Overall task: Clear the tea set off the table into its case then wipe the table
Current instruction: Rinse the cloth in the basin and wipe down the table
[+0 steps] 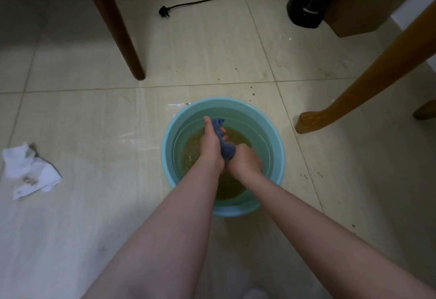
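- The left hand (210, 145) grips the cloth's upper part; the right hand (246, 162) clenches its lower end.
- The cloth (227, 149), blue-grey and nubbly, is twisted into a thick rope over the basin.
- The basin (224, 101) is round, smooth turquoise plastic holding murky yellow-brown water (191, 154).
- Crumpled white paper (28, 171) lies well left on glossy beige tiles (94, 114).
- Beyond: a dark wooden leg (118, 27), a black plug (163, 12).
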`<state>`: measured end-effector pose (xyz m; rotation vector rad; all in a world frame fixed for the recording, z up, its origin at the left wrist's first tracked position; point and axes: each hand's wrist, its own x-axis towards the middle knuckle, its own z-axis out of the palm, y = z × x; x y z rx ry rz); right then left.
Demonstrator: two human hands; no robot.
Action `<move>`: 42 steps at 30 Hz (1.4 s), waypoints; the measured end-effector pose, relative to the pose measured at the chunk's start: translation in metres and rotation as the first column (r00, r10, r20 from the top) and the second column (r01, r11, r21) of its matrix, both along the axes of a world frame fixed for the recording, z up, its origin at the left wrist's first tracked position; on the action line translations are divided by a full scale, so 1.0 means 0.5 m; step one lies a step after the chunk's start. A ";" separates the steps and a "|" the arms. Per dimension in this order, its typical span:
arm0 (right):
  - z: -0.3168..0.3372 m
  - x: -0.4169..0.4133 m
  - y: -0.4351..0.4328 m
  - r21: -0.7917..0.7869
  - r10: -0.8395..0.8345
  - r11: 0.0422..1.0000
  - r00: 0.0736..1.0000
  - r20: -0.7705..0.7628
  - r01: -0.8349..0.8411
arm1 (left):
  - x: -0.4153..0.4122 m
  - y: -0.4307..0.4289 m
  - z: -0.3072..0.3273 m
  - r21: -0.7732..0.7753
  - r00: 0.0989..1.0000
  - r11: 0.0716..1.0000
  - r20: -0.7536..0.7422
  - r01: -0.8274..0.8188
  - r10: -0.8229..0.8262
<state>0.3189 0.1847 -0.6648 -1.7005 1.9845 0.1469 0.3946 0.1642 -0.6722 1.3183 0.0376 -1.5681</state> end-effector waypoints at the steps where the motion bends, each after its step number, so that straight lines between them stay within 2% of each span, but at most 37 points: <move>1: 0.000 0.000 -0.001 -0.018 0.027 0.999 0.999 -0.045 -0.028 | -0.002 -0.003 0.000 -0.012 1.000 1.000 0.017 0.009 -0.009; 6: -0.008 0.007 -0.002 -0.026 0.213 0.975 0.967 -0.140 -0.219 | 0.003 0.006 -0.012 0.007 0.984 1.000 0.176 0.022 -0.023; 10: -0.019 0.016 0.008 0.006 0.334 0.941 0.925 -0.182 -0.339 | 0.007 0.015 -0.015 -0.033 0.930 0.987 0.342 0.155 -0.135; 14: -0.018 0.008 0.003 -0.043 0.449 0.879 0.853 -0.267 -0.476 | 0.012 0.018 -0.020 -0.005 0.906 0.986 0.394 0.167 -0.151; 16: -0.015 -0.005 -0.006 -0.060 0.487 0.851 0.827 -0.280 -0.521 | 0.015 0.018 -0.016 0.015 0.919 0.980 0.343 0.200 -0.193; 20: -0.005 -0.052 -0.020 -0.093 0.522 0.831 0.826 -0.211 -0.549 | 0.073 0.031 -0.021 -0.048 0.965 0.965 -0.040 0.257 -0.259; 24: 0.007 -0.083 -0.024 -0.330 0.501 0.803 0.862 -0.079 -0.497 | 0.128 0.048 -0.029 -0.058 0.928 0.969 -0.278 0.240 -0.246; 26: 0.012 -0.081 -0.028 -0.449 0.558 0.716 0.825 -0.093 -0.535 | 0.116 0.048 -0.013 -0.050 0.910 0.958 -0.304 0.281 -0.283; 28: 0.020 -0.077 -0.035 -0.516 0.600 0.616 0.779 -0.183 -0.595 | 0.106 0.050 0.008 -0.048 0.881 0.909 -0.231 0.415 -0.414; 30: 0.027 -0.076 -0.048 -0.597 0.604 0.508 0.751 -0.268 -0.621 | 0.104 0.055 0.020 -0.106 0.801 0.839 -0.256 0.533 -0.541; 32: 0.032 -0.078 -0.057 -0.648 0.601 0.393 0.716 -0.356 -0.652 | 0.109 0.062 0.022 -0.205 0.671 0.745 -0.332 0.635 -0.664; 34: 0.036 -0.074 -0.056 -0.617 0.638 0.320 0.645 -0.421 -0.719 | 0.107 0.065 0.022 -0.225 0.577 0.666 -0.356 0.711 -0.735; 36: 0.037 -0.066 -0.050 -0.493 0.719 0.292 0.528 -0.453 -0.820 | 0.098 0.057 0.022 -0.178 0.498 0.553 -0.274 0.814 -0.823; 38: 0.035 -0.060 -0.046 -0.350 0.745 0.341 0.478 -0.465 -0.872 | 0.088 0.046 0.032 -0.092 0.355 0.365 -0.107 0.927 -0.929; 39: 0.038 -0.057 -0.044 -0.304 0.738 0.383 0.487 -0.468 -0.872 | 0.081 0.043 0.038 -0.035 0.296 0.296 -0.011 0.955 -0.955; 41: 0.040 -0.056 -0.039 -0.201 0.713 0.457 0.493 -0.499 -0.866 | 0.065 0.036 0.049 0.121 0.190 0.221 0.221 0.968 -0.957; 42: 0.039 -0.052 -0.035 -0.113 0.695 0.511 0.487 -0.529 -0.852 | 0.057 0.030 0.045 0.223 0.095 0.186 0.365 0.957 -0.926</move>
